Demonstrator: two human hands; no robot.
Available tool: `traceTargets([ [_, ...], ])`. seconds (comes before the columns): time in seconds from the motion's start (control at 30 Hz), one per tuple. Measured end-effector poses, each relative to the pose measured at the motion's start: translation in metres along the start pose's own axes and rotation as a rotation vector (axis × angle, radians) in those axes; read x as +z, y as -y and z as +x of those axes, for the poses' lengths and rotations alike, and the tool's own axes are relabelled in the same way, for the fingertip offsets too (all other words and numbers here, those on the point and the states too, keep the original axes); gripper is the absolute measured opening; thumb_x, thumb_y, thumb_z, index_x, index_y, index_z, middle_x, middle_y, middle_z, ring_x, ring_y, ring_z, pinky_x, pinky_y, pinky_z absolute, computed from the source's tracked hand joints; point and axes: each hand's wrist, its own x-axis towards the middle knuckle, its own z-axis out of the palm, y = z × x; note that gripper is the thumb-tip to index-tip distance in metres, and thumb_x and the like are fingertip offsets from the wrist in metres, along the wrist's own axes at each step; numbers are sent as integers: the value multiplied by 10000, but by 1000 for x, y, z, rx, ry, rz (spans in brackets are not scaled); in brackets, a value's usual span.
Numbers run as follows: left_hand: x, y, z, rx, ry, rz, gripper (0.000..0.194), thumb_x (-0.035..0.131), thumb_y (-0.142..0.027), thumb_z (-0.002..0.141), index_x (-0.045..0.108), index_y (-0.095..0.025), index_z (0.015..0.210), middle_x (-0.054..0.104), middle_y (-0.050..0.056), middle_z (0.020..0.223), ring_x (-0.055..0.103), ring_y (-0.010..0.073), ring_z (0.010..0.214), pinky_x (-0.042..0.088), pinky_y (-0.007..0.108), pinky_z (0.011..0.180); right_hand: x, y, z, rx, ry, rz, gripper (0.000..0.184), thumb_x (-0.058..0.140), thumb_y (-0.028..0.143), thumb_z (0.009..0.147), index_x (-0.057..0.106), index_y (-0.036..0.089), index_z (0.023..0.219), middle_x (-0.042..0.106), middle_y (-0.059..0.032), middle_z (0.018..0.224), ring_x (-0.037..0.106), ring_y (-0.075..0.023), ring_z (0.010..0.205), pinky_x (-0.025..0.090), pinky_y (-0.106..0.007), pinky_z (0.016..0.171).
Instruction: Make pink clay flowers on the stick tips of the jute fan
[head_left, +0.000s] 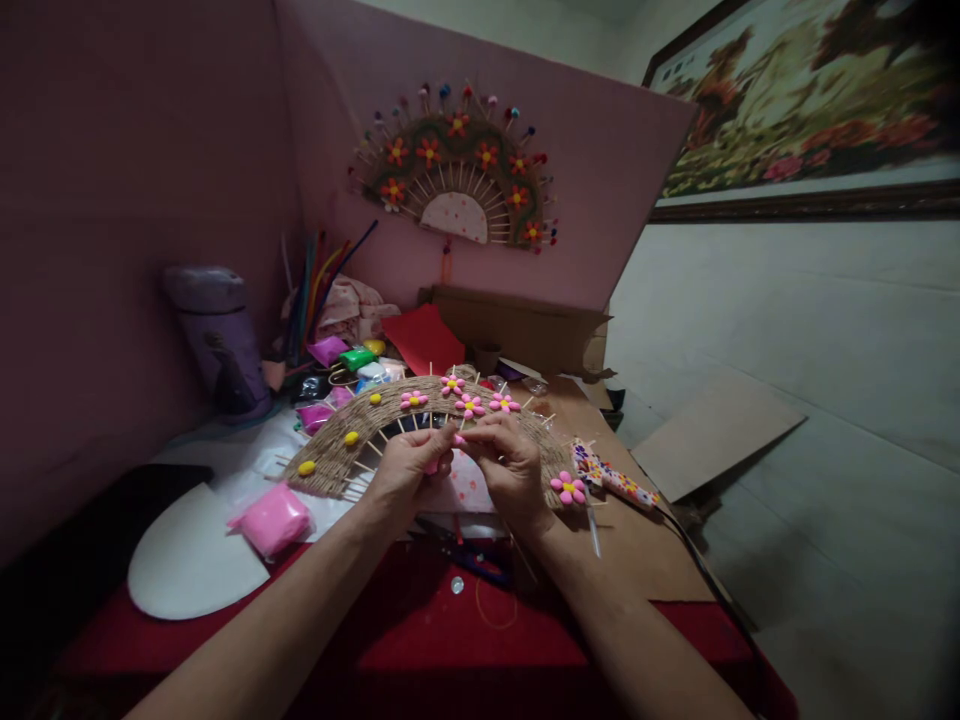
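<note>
My left hand and my right hand meet over the middle of a fan-shaped craft piece. Their fingertips are closed together on a small bit of pink clay; some pink also shows in the left palm. Beneath them lies the twine-wrapped arch, with thin sticks poking out of it. Pink flowers with yellow centres sit along its top, and another pink flower is at its right end. Yellow clay dots without petals mark its left side. The dotted white centre is partly hidden by my hands.
At left are a pink clay packet, a white half-round board and a purple bottle. Scissors lie in front. A flower-patterned glue gun with a cable rests on cardboard. A finished-looking fan hangs behind.
</note>
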Motion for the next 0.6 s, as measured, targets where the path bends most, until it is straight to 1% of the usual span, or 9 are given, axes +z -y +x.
traceTargets([
  [0.13,-1,1,0,11,-5,-8,424,769,-438,576,477,-142,490,398,-50,423,288,28,372,143,203,392,-1,0,-1,-17,31,2,124,633,207,794,698,262,885,573,-7,805,545,-135,748,446,-268,648],
  [0.27,-1,2,1,25,-45,44,422,735,-452,620,477,-142,496,383,-56,425,280,27,363,127,203,385,-1,2,0,-21,17,-26,64,644,213,787,690,242,822,585,-3,781,549,-139,750,445,-281,682],
  [0.33,0,2,1,31,-50,71,409,733,-450,623,496,-137,507,375,-60,419,274,26,360,122,200,382,-1,2,0,-19,5,-30,60,632,206,797,681,237,811,591,-3,783,553,-142,765,446,-284,696],
  [0.5,-1,0,0,43,-35,51,338,748,-402,616,558,-127,565,379,-64,412,272,26,360,121,194,380,-1,1,0,8,33,-42,139,629,219,802,662,232,937,605,-13,838,549,-134,743,442,-266,652],
  [0.6,-1,0,0,21,-19,46,325,739,-408,624,575,-129,604,373,-68,417,255,27,356,96,197,377,-1,1,0,22,14,-58,64,623,237,810,653,214,861,615,-11,799,551,-138,736,441,-271,666],
])
